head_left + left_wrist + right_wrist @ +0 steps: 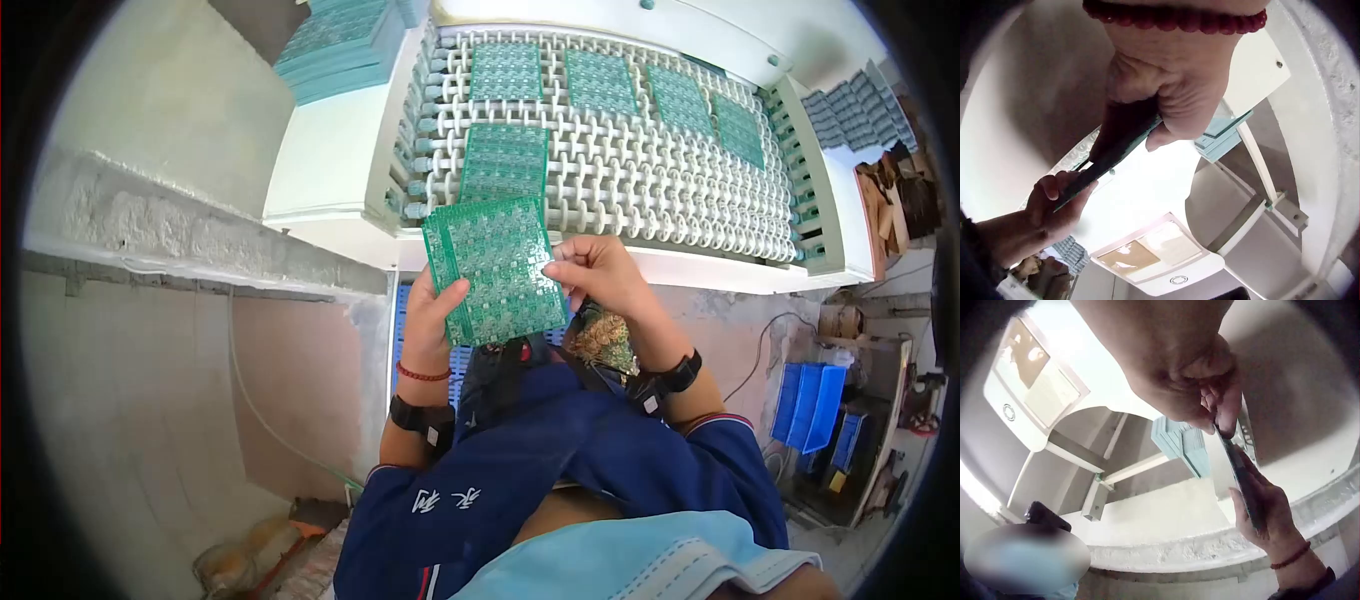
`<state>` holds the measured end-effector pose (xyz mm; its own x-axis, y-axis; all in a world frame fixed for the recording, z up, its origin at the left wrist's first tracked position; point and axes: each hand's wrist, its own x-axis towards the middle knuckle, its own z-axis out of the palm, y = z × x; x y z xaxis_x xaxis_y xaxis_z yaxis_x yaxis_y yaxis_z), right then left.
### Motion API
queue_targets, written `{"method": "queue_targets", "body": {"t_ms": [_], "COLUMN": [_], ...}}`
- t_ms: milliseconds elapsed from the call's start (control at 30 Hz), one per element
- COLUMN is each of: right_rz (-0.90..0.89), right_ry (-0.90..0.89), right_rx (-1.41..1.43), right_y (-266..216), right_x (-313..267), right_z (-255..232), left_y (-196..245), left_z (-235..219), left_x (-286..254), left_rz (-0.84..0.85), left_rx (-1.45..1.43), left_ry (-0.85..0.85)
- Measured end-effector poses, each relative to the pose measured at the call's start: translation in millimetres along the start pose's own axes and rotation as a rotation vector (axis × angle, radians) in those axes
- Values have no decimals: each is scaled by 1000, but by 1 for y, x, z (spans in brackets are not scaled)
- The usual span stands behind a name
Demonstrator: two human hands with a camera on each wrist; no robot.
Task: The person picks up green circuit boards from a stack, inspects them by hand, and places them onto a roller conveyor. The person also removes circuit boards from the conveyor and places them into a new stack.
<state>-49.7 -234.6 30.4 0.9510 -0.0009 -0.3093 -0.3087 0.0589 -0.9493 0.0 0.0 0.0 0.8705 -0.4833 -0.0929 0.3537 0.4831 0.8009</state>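
Observation:
A small stack of green printed circuit boards [495,270] is held in front of the body, tilted, with its top face to the head camera. My left hand [432,312] grips the stack at its left edge, thumb lying on the top board. At the opposite edge, my right hand [605,275] pinches the boards between thumb and fingers. Both wrist views catch the stack [1110,156] nearly edge-on, as a thin dark slab [1242,481] between the hands. Just beyond it, another circuit board [505,160] lies on the roller conveyor [640,190], partly hidden by the stack.
Several more boards [600,82] lie in a row farther along the rollers. A pile of light-blue sheets or trays [335,50] stands at the conveyor's left end, grey-blue corrugated pieces [860,110] at its right. Blue bins [808,405] sit low at the right.

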Motion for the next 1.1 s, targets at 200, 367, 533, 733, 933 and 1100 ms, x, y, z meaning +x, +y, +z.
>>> {"method": "queue_targets", "body": {"t_ms": [200,367,533,733,933,1100], "right_rz": [-112,-65,-45,8,43,-155], "right_ry": [353,536,660,905,964,853], "right_rx": [10,-443,-513,-635,-831,-1089], "right_y": [-3,-14,-28,-29,-15,-16], "right_x": [5,20,-2,-41,-71,-54], "right_z": [-46,-113,-169,-258,-333,-270], "left_y": [-7,-7,-2,-4,-7,-15], "left_z": [11,7,2,1,8,10], "left_x": [17,8,-1,1,1,3], "left_rz": [26,-21,-10,-1,-11,-30], "left_rx": [-16,-74,-25,-150,-187,-209], "left_ry": [-50,-12,-5,-82,-129,-160]}}
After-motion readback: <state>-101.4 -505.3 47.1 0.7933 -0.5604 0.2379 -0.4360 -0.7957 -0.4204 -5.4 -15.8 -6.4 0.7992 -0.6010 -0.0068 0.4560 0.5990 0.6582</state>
